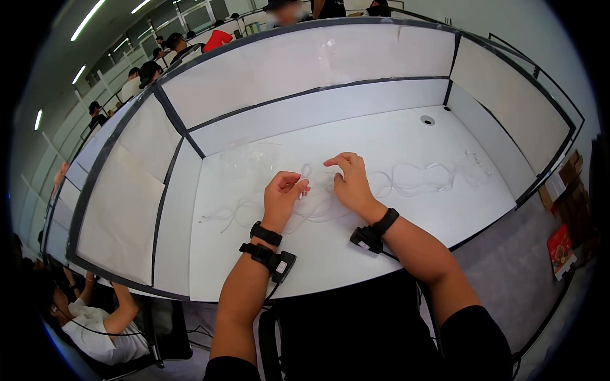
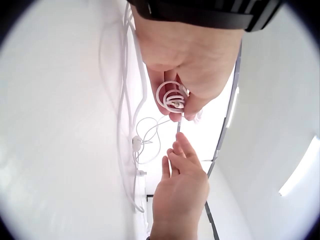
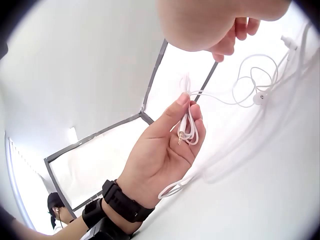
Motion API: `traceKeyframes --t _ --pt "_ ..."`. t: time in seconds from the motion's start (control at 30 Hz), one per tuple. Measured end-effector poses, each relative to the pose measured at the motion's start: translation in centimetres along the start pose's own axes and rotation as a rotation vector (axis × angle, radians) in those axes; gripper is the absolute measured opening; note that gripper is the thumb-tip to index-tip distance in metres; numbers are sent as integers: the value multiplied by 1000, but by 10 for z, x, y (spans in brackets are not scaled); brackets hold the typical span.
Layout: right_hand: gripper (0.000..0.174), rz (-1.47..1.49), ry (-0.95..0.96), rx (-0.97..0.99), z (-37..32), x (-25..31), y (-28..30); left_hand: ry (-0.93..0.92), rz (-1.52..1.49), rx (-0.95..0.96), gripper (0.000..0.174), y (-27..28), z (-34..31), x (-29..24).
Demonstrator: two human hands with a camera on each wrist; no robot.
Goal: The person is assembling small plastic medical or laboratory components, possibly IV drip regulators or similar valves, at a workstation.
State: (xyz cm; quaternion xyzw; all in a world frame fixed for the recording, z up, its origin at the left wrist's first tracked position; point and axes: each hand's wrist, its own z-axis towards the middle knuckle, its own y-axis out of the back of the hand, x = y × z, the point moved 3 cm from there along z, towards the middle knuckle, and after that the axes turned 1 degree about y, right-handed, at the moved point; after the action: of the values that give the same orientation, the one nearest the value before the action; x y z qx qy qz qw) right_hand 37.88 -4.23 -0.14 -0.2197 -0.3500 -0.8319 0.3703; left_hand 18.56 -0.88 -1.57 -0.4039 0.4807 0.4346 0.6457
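My left hand [image 1: 283,193] pinches a small looped bundle of white earphone cable [image 3: 191,131] between thumb and fingers. A gold-tipped plug [image 3: 180,138] points out of the bundle along the palm. From it a thin strand runs to loose loops with small white end pieces [image 3: 259,97] close over the table. My right hand [image 1: 351,181] is beside the bundle, to its right, its fingers loosely bent and holding nothing. In the left wrist view its fingertips [image 2: 180,142] point at the bundle, a short gap away.
More white cables lie on the white table [image 1: 381,247], some loops to the right [image 1: 416,178] and loose ends to the left [image 1: 232,214]. A clear plastic bag [image 1: 251,155] is behind the left hand. Low partition walls [image 1: 305,60] enclose the table's back and sides.
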Motion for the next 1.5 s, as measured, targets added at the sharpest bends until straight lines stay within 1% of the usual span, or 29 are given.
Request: traceKeyframes --t 0.1,0.2,0.23,0.33,0.37,0.47,0.57,0.67,0.77,0.8,0.87,0.93,0.97,1.07,1.17,1.2,1.27,1.4,1.43,1.5 --pt "42 120 45 -2 6 10 7 -32 16 2 19 0 0 -1" --pt "45 415 -16 130 6 19 4 -33 -7 7 18 -4 -1 -4" --pt "49 480 -34 208 3 14 -4 -39 1 28 18 -6 -1 -5" --pt "53 597 -75 373 -1 22 -9 -54 6 69 19 -7 -2 -6" --pt "57 608 -124 419 -3 24 -9 -58 -6 72 19 -8 -3 -5" --pt "51 661 -173 486 -3 30 -6 -76 -17 80 18 -10 -4 -3" --pt "37 577 -156 416 -5 20 -12 -93 -17 79 19 -8 -3 0" --pt "23 513 -298 489 -6 10 -16 -90 5 78 20 -7 -2 0" --pt "23 471 -276 394 -6 14 -16 -88 27 78 20 -7 -3 0" --pt "25 449 -262 389 -5 15 -15 -88 32 80 20 -6 -2 -1" --pt "23 433 -279 386 -5 17 -12 -90 48 81 20 -6 -2 1" --pt "21 476 -282 387 -6 8 -16 -79 60 78 20 -5 -2 4" --pt "21 500 -282 387 -6 3 -19 -110 22 86 21 -5 -2 4" --pt "17 615 -338 387 -5 -2 -23 -79 59 72 22 -5 -3 2" --pt "15 715 -377 404 -5 -2 -24 -114 73 92 23 -4 -1 5" --pt "9 708 -399 422 -5 0 -22 -125 63 106 23 -4 -1 4" --pt "10 734 -392 393 -4 2 -19 -144 6 132 25 -5 -1 0" --pt "12 757 -419 404 -2 -1 -17 -41 -14 153 19 -3 -2 -4" --pt "12 741 -411 393 -2 -2 -18 -59 0 152 18 -3 -2 -3" --pt "11 715 -408 399 -2 3 -14 -37 -40 156 18 -1 0 2"
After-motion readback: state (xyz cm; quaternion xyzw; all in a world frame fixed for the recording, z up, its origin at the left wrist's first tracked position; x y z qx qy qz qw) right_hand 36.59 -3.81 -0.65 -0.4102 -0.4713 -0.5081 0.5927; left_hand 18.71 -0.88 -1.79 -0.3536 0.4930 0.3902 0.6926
